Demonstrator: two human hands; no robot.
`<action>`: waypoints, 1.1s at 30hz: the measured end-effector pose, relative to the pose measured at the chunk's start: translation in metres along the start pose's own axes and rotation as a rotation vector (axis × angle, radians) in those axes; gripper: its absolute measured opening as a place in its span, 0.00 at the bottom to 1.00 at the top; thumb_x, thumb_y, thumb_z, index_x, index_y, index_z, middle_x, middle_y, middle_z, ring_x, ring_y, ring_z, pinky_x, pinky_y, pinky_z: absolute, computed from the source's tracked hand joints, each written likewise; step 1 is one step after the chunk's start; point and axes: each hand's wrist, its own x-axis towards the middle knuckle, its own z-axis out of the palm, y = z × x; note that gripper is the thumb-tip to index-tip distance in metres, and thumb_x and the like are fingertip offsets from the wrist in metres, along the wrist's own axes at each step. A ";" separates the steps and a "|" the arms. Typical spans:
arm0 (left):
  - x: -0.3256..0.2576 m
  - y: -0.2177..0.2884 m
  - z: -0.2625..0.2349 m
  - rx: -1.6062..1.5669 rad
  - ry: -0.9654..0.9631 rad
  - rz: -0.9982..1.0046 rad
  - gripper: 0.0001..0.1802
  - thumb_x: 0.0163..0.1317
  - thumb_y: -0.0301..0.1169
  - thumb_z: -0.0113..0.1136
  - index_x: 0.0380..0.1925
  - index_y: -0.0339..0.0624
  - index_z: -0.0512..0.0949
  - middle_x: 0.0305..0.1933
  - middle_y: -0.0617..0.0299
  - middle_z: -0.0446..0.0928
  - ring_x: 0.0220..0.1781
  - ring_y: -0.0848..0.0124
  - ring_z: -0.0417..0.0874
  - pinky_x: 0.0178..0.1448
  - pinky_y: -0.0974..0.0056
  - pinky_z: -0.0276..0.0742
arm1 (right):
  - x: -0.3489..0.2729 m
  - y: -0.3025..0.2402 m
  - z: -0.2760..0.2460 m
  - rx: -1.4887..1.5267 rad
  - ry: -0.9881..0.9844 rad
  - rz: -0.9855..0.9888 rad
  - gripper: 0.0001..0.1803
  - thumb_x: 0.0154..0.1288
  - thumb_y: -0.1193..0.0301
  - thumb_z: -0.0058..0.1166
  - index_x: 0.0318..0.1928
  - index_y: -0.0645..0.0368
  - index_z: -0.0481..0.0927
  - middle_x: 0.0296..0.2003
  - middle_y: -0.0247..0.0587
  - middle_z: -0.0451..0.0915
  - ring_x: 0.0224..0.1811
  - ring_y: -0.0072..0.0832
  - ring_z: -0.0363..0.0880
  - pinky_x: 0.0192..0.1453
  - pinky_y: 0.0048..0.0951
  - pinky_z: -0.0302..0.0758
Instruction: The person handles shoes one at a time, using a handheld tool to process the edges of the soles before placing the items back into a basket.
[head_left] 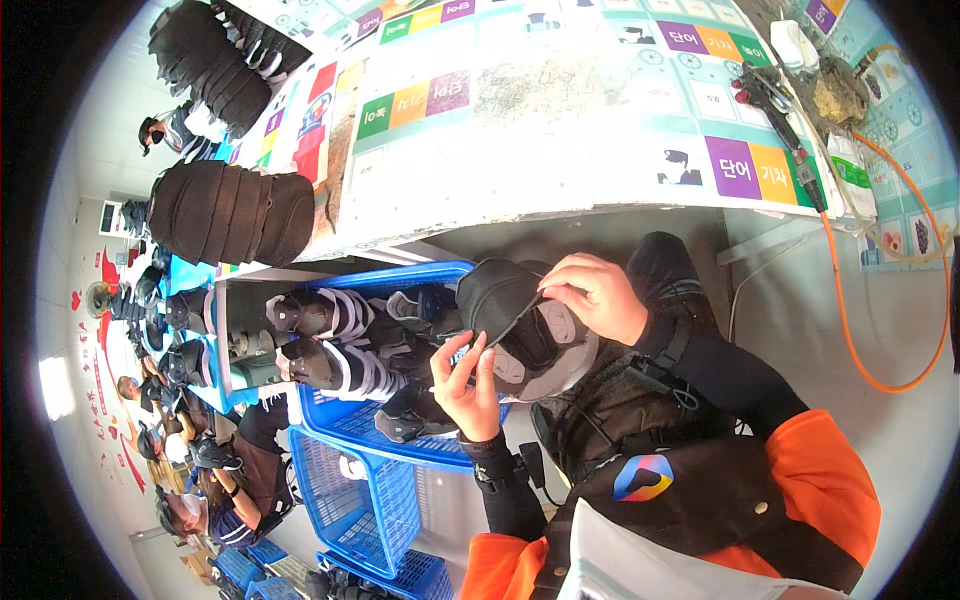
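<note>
A cap with a black brim (484, 294) and pale grey patches is held over my lap, its dark inside partly showing. My left hand (468, 388) pinches the near left side of the brim's edge between thumb and fingers. On the other side, my right hand (602, 296) has thumb and forefinger closed on the same edge. Just left of the cap stands a blue plastic basket (440, 458) with several grey and striped caps (352, 314) in it. Part of the held cap's far side is hidden behind the brim.
A worktable (520, 160) with a patterned cover spans the front. Stacked black caps (232, 213) stand on its left. An air gun (780, 120) with an orange hose (845, 320) lies at right. A lower blue basket (350, 500) is left; several people work further left.
</note>
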 end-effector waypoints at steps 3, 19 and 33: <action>0.001 0.003 0.003 -0.043 0.039 -0.010 0.11 0.65 0.22 0.70 0.47 0.36 0.90 0.49 0.56 0.85 0.48 0.64 0.85 0.52 0.64 0.80 | 0.001 0.000 -0.001 -0.019 -0.012 0.025 0.06 0.69 0.70 0.65 0.39 0.60 0.87 0.36 0.42 0.86 0.41 0.42 0.85 0.45 0.38 0.81; 0.017 -0.016 0.014 -0.688 -0.062 -0.587 0.12 0.81 0.33 0.57 0.43 0.35 0.82 0.41 0.68 0.83 0.42 0.79 0.78 0.50 0.72 0.74 | 0.022 -0.013 -0.016 0.160 -0.341 -0.003 0.26 0.67 0.67 0.69 0.63 0.55 0.78 0.60 0.48 0.77 0.63 0.40 0.77 0.66 0.37 0.76; 0.092 0.023 -0.003 -0.965 -0.295 -0.284 0.35 0.83 0.48 0.45 0.75 0.31 0.61 0.75 0.40 0.68 0.74 0.52 0.72 0.76 0.50 0.70 | 0.064 -0.102 -0.109 -0.112 0.073 -0.045 0.27 0.71 0.76 0.60 0.69 0.55 0.76 0.46 0.58 0.85 0.47 0.55 0.86 0.49 0.43 0.81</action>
